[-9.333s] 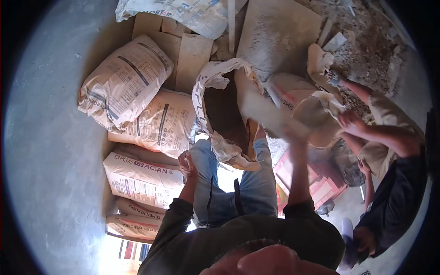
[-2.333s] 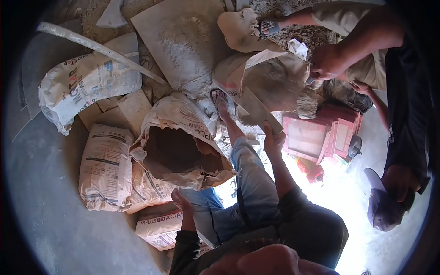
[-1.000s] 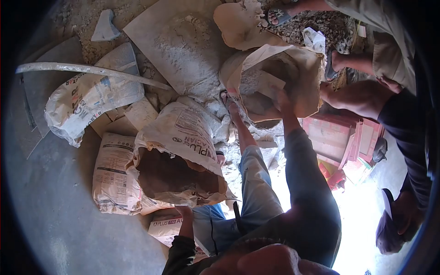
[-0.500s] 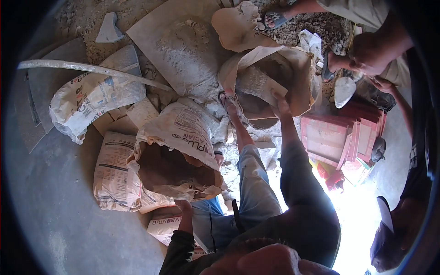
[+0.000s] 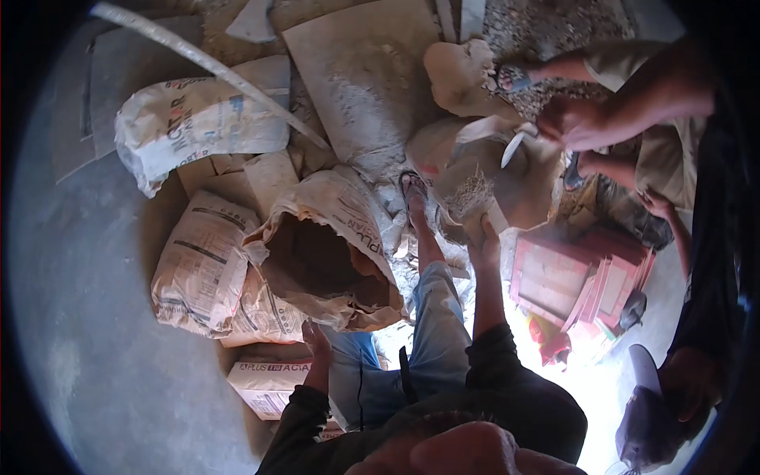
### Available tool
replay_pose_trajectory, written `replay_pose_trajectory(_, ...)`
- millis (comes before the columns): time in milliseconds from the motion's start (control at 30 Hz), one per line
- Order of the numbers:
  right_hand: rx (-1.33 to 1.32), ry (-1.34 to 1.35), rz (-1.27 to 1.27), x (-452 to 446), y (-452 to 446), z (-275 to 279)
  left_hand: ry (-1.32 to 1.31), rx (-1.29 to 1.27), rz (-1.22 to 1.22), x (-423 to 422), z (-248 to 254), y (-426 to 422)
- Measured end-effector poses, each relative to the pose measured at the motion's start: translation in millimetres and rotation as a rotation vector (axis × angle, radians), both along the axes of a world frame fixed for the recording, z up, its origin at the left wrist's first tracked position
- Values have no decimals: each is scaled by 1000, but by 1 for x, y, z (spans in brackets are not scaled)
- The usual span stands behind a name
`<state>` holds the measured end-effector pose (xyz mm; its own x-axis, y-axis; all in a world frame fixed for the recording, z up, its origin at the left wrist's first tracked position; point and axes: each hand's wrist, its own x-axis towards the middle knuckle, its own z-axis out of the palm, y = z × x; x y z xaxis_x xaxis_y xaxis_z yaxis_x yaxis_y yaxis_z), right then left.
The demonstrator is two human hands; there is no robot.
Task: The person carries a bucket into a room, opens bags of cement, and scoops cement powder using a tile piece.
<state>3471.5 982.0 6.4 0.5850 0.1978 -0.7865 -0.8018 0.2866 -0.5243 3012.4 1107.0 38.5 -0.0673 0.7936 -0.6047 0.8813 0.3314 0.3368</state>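
My right hand (image 5: 482, 244) grips a pale flat board piece (image 5: 496, 215) at the near side of an open paper sack (image 5: 538, 202). Grainy powder (image 5: 469, 194) shows beside the board; motion blurs it. My left hand (image 5: 317, 342) is at the lower rim of a second open paper sack (image 5: 336, 206), fingers closed at its edge and partly hidden. This sack leans with its torn mouth facing me and brown paper inside. Over the first sack, a co-worker's hand (image 5: 571, 123) holds a small trowel (image 5: 513, 149).
Printed sacks (image 5: 202, 265) and a white mortar bag (image 5: 210, 119) lie to the left. A long pale strip (image 5: 214, 67) crosses that bag. Red-edged panels (image 5: 554, 277) are stacked at right. A dusty board (image 5: 364, 71) and rubble (image 5: 546, 36) lie ahead. The co-worker crouches at right.
My right hand has drawn the board piece back from inside the sack toward its near rim. The co-worker's trowel has moved left over the sack. The view has shifted.
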Motion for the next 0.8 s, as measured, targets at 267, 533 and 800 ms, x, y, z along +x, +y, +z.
replay_pose_trajectory(267,146,75,-23,-20,139,-12,-123,-2,261,15,25,-2)
replay_pose_trajectory(533,-82,110,18,26,234,-214,-103,117,327,-5,19,-29)
replay_pose_trajectory(800,-1438,-882,1757,115,318,-277,-12,71,265,21,44,-20)
